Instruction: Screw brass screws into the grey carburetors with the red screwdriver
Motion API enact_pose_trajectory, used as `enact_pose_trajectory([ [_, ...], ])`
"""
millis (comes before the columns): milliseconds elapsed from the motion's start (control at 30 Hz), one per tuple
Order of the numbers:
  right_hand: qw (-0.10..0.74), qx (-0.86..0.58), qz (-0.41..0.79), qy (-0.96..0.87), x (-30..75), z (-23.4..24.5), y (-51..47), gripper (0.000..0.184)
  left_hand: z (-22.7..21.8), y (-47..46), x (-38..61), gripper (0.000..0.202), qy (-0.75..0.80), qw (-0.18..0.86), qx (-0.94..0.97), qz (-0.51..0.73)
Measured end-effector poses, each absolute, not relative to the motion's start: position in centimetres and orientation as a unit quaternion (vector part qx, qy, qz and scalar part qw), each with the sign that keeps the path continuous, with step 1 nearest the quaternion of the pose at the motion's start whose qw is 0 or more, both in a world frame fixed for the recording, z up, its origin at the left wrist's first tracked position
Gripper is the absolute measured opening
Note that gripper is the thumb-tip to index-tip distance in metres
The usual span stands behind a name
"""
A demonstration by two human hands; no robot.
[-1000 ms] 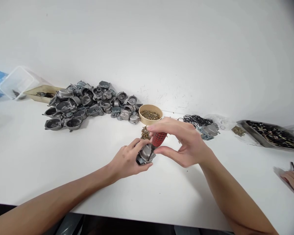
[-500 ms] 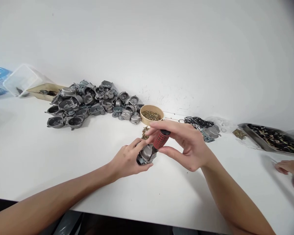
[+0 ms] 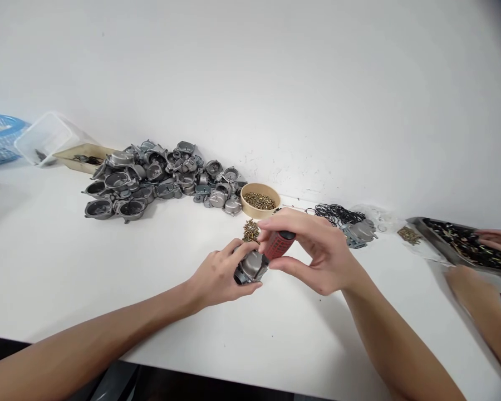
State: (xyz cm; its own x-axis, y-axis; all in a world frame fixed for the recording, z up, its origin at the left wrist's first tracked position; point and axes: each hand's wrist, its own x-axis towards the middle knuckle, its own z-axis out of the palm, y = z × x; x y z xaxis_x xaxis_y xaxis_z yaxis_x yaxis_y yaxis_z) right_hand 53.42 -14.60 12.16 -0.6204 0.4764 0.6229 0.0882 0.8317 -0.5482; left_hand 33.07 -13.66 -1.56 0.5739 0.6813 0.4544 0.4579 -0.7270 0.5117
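My left hand (image 3: 223, 273) is wrapped round a grey metal carburetor (image 3: 253, 264), steadying it at the white table (image 3: 183, 345). In my right hand (image 3: 313, 250) is a screwdriver (image 3: 280, 245) with a red and black handle, gripped between thumb and fingers. Its shaft slants down to the near right side of the carburetor; the very tip is too small to make out. Just behind my left fingers lies a small heap of brass-coloured screws (image 3: 250, 229). A round tan tub (image 3: 260, 214) of similar screws stands beyond it.
Many grey carburetor bodies (image 3: 150, 172) are piled at the back left, near a clear plastic bin (image 3: 45, 136) and blue basket (image 3: 2, 139). Black rubber rings (image 3: 334, 214) lie at the back right. A co-worker's hands (image 3: 476, 289) are by a metal tray (image 3: 442, 253).
My right hand and the screwdriver handle have tilted slightly to the right and down; the carburetor stays in my left hand. A co-worker's hand has come to the tray at right.
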Motion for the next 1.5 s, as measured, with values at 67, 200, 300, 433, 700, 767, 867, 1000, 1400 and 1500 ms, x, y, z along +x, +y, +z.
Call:
enact_pose_trajectory([
  [67,0.386,-0.156,0.269,-0.869,53.7,12.3,-14.8,0.055,-1.7,-13.6,33.0,0.061,0.327,0.164,0.870,0.330],
  [200,0.410,-0.160,0.260,-0.859,53.6,12.1,-14.6,0.057,-1.6,-13.7,32.9,0.061,0.327,0.160,0.871,0.330],
  [300,0.441,-0.168,0.202,-0.858,53.3,11.9,-14.3,0.058,-1.2,-13.8,33.0,0.058,0.333,0.177,0.870,0.319],
  [433,0.470,-0.194,0.168,-0.845,54.2,12.7,-14.7,0.058,-0.7,-13.8,33.1,0.060,0.348,0.227,0.858,0.302],
  [700,0.368,-0.432,-0.040,-0.823,61.6,9.9,-15.3,0.051,-0.8,-13.7,32.3,0.062,0.301,0.239,0.874,0.299],
  [767,0.291,-0.433,-0.032,-0.853,62.9,6.6,-15.0,0.046,-0.7,-13.7,32.3,0.063,0.306,0.231,0.877,0.290],
  [867,0.239,-0.461,-0.007,-0.855,63.7,1.7,-14.6,0.039,-0.6,-13.6,32.5,0.066,0.313,0.247,0.874,0.279],
  [1000,0.199,-0.477,0.017,-0.856,63.3,-1.2,-14.2,0.030,-0.5,-13.8,32.7,0.068,0.302,0.306,0.851,0.301],
  [1400,0.243,-0.339,0.164,-0.894,58.5,1.6,-18.8,0.093,-1.2,-16.3,33.4,0.103,0.258,0.454,0.811,0.264],
  [1500,0.247,-0.312,0.150,-0.905,57.4,0.8,-19.1,0.075,-1.8,-16.5,33.4,0.117,0.254,0.413,0.844,0.230],
])
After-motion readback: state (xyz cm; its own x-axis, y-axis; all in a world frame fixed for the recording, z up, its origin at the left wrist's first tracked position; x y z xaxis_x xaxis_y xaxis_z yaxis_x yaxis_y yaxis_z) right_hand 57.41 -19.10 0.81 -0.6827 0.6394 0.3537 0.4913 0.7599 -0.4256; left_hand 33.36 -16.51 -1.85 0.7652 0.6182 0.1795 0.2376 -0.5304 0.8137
